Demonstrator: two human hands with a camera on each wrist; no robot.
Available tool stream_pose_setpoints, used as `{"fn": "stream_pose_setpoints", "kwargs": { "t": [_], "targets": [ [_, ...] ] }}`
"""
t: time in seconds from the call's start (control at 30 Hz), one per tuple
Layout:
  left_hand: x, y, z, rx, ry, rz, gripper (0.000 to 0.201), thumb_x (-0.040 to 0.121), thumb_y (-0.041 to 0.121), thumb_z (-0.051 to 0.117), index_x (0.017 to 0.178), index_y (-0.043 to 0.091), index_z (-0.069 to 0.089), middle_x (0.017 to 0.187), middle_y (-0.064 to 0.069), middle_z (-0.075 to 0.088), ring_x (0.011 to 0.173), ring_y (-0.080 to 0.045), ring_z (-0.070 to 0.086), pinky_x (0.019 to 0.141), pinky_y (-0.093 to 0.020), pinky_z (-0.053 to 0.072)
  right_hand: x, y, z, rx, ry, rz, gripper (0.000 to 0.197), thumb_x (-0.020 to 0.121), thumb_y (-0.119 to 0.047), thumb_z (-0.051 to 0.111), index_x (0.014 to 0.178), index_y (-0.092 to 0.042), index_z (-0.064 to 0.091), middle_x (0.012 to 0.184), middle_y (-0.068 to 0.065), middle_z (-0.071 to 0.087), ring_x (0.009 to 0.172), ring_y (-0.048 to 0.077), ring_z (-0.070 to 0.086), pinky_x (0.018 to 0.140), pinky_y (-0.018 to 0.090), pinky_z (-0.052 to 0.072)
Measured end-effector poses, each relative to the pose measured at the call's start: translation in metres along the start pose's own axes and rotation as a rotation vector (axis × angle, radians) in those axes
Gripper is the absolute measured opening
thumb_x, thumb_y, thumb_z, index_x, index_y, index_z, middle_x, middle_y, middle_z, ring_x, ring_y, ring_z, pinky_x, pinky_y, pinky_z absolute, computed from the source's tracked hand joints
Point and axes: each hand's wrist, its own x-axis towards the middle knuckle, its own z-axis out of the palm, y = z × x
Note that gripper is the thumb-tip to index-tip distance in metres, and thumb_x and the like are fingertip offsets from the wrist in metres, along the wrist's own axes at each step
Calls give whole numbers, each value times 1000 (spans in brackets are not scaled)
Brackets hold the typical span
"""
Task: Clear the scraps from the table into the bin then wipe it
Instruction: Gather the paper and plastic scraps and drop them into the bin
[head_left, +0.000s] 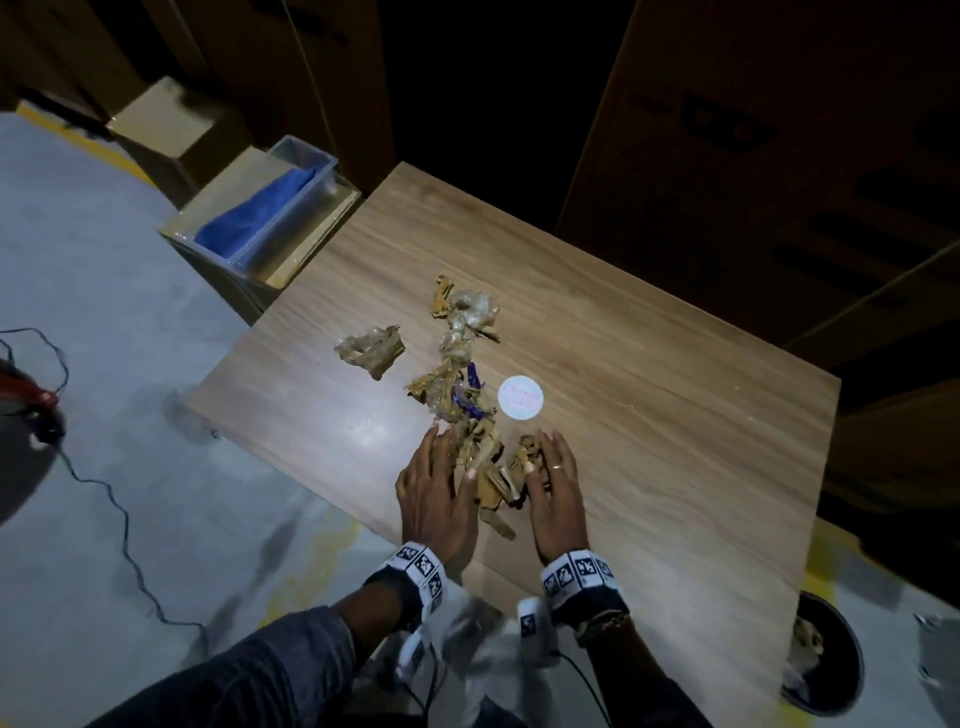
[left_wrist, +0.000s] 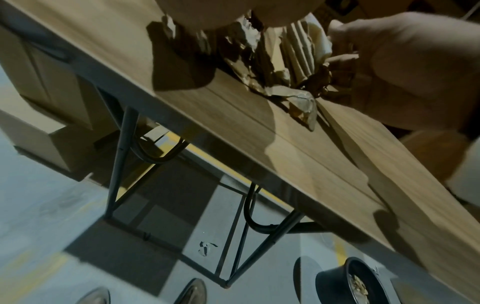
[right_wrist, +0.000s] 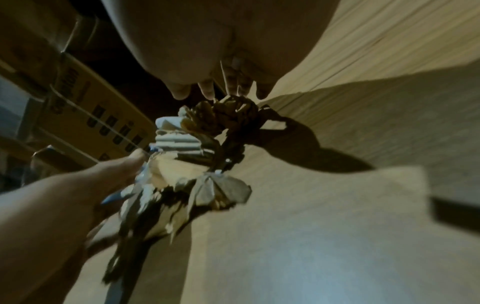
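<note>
A trail of torn cardboard and crumpled plastic scraps runs down the middle of the wooden table. A separate clump lies to its left. My left hand and right hand lie on the table on either side of the near end of the pile, with fingers extended and thumbs touching the scraps. In the right wrist view the scraps sit between my right fingertips and the left hand. The round black bin stands on the floor at the table's near right corner, with scraps inside.
A blue cloth lies in a clear container on a box beside the table's far left corner. A white round sticker is on the table right of the pile. Cardboard boxes stand behind. A black cable crosses the floor at left.
</note>
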Motion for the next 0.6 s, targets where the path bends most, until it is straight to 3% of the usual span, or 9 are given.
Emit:
{"fn": "stream_pose_setpoints", "kwargs": {
  "t": [0.13,0.23,0.37,0.5,0.6],
  "targets": [
    [0,-5,-5,-31,86,-37,64,100,63,34,158,38,29,170,9,22,153,-21,30,119,-53,27,30,16,-13,-15,55,-6,55,105,-57,49,157,-42,42,172,-16,23,160,10,20,127,54,27],
    [2,-4,3,-62,104,-33,68,99,70,34,159,40,29,170,8,22,155,-21,28,122,-52,21,52,19,-9,-73,-45,-93,61,100,-67,46,157,-46,41,173,-12,22,161,15,16,129,55,19],
    [-4,19,22,-171,55,-16,61,102,64,35,158,42,30,170,13,22,158,-9,17,127,-42,4,48,16,15,-166,-156,-250,61,100,-54,48,159,-39,42,174,-6,21,162,19,13,132,46,3],
    [-16,34,35,-213,124,-92,52,107,43,37,159,38,35,167,15,30,154,0,22,125,-39,18,21,20,34,-200,-176,-275,57,105,-35,39,162,-35,37,175,-5,18,163,17,10,133,45,3],
    [-17,29,40,-158,137,-42,50,110,31,33,159,28,39,166,12,36,154,-6,29,124,-44,28,13,20,38,-189,-170,-240,53,111,-30,34,164,-34,33,174,-9,21,163,13,8,133,43,2]
  ]
}}
